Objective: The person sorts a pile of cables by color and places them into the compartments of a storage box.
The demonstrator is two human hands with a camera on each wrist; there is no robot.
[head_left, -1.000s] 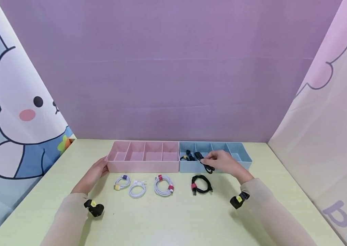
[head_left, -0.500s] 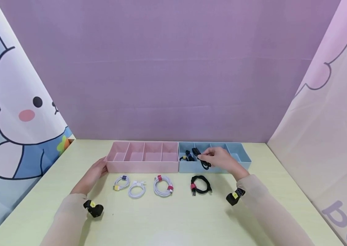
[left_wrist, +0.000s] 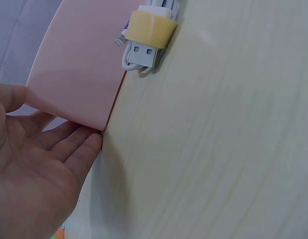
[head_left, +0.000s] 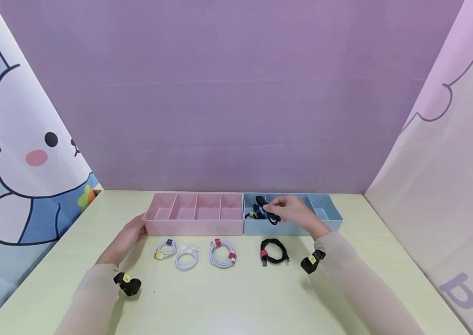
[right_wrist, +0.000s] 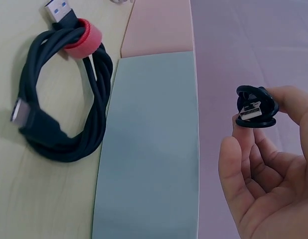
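Observation:
My right hand [head_left: 292, 211] pinches a coiled black USB cable [head_left: 271, 216] between thumb and fingertips, over the left part of the blue divided box [head_left: 295, 228]. In the right wrist view, a metal USB plug [right_wrist: 252, 113] shows within the held coil. Dark cables [head_left: 254, 214] lie in the blue box's leftmost compartment, partly hidden by the held one. At the left end of the pink divided box [head_left: 194, 228], my left hand [head_left: 129, 235] rests with fairly straight fingers [left_wrist: 84, 154] against the end wall and the thumb by the rim.
In front of the boxes lie three coiled white cables, one with a yellow tie [head_left: 160, 255], a plain one [head_left: 187, 265] and one with red ties [head_left: 222, 261]. A coiled black cable [head_left: 275, 257] with a red tie lies before the blue box. A purple backdrop [head_left: 236, 116] rises behind.
My right hand has carried the black USB cable leftward and slightly back, from the middle of the blue box toward its left compartments. My left hand has stayed at the pink box.

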